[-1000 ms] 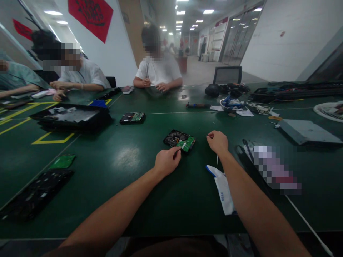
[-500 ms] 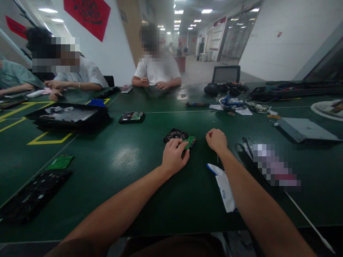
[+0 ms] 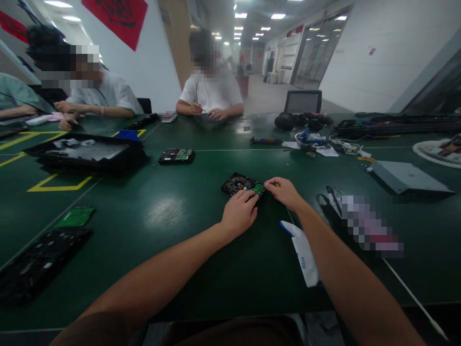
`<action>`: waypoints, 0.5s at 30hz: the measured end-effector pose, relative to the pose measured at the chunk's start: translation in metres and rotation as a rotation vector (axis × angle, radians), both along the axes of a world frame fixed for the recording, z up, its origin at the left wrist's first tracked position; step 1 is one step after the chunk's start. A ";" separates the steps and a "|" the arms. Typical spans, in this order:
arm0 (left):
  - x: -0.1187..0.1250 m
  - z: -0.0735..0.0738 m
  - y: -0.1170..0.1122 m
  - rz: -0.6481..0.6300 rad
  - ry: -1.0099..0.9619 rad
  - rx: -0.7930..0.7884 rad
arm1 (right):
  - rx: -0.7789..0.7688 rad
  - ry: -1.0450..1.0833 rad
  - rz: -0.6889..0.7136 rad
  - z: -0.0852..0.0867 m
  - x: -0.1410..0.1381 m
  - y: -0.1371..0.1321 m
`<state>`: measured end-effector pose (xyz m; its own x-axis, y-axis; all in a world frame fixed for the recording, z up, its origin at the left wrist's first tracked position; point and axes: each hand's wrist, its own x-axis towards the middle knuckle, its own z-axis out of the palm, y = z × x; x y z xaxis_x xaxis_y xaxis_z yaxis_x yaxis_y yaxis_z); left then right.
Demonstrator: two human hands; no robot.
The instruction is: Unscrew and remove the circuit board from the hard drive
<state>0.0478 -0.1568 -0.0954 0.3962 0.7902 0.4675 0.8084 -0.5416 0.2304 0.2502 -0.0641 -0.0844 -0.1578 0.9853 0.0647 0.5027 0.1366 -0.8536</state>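
Observation:
A black hard drive (image 3: 236,182) with a green circuit board (image 3: 258,188) lies on the table in front of me. My left hand (image 3: 240,211) grips its near side, fingers curled over the board and hiding part of it. At the drive's right edge, the fingertips of my right hand (image 3: 283,191) are pinched together by the board. A slim screwdriver (image 3: 290,216) is tucked in that hand; a bit of yellow shows at the fingers and its thin shaft sticks out below the palm. Whether the fingertips also pinch the board is too small to tell.
A white-and-blue packet (image 3: 304,257) lies beside my right forearm. Another hard drive (image 3: 176,156), a black tray (image 3: 86,154), a loose green board (image 3: 75,217) and a black drive casing (image 3: 45,264) are leftward. A grey metal box (image 3: 410,177) stands right. Co-workers sit across the table.
My right hand has moved left, from beside the hard drive to its right edge. My left hand has shifted slightly right, still on the drive.

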 end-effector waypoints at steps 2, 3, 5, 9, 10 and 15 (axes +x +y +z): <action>-0.006 0.002 -0.001 -0.049 0.019 -0.013 | -0.104 0.074 0.052 0.004 0.000 -0.003; -0.010 0.003 -0.002 -0.081 0.028 -0.023 | -0.145 0.097 0.077 0.006 0.000 -0.004; -0.019 0.004 -0.003 -0.144 0.029 -0.046 | -0.200 0.126 0.117 0.009 0.002 -0.006; -0.028 0.003 -0.006 -0.202 -0.026 -0.053 | -0.203 0.135 0.149 0.014 0.003 -0.007; -0.029 0.003 -0.006 -0.204 -0.034 -0.049 | -0.200 0.131 0.157 0.014 0.004 -0.007; -0.026 0.002 -0.006 -0.205 -0.030 -0.029 | -0.222 0.114 0.206 0.013 0.009 -0.005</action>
